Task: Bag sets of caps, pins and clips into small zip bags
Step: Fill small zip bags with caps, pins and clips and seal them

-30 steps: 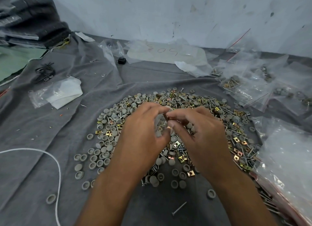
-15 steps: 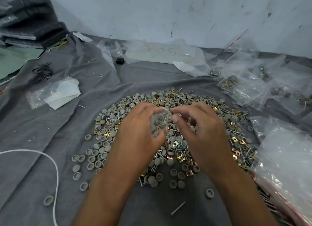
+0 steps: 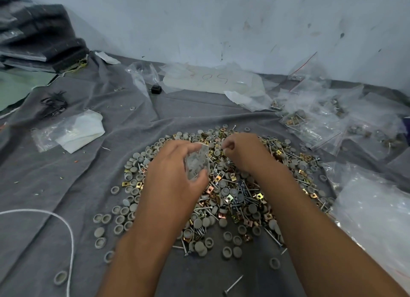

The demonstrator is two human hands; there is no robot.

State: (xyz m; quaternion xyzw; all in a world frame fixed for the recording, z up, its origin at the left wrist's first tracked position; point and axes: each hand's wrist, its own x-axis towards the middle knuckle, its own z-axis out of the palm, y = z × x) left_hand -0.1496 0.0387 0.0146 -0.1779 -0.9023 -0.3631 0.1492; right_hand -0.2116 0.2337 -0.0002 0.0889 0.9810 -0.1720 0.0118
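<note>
A scuffed, stained pale wall (image 3: 221, 26) runs across from ten to two o'clock. Below it a wrinkled grey cloth (image 3: 55, 185) covers the floor — a strip of green floor (image 3: 17, 88) shows at nine o'clock. Light is soft, even.

Grey caps (image 3: 133, 208), brass-gold clips (image 3: 228, 199) and silvery pins (image 3: 233, 284) lie on a plain dark-grey cloth (image 3: 66, 185).

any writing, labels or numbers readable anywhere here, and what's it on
"505", roughly: faint handwritten marks, seen upside down from the camera, on the pale sheet under clear plastic by the wall; the reading is uncertain.
No readable print on the small zip bag in the left hand, nor on the filled zip bags at the right.
Nothing else carries text.
</note>
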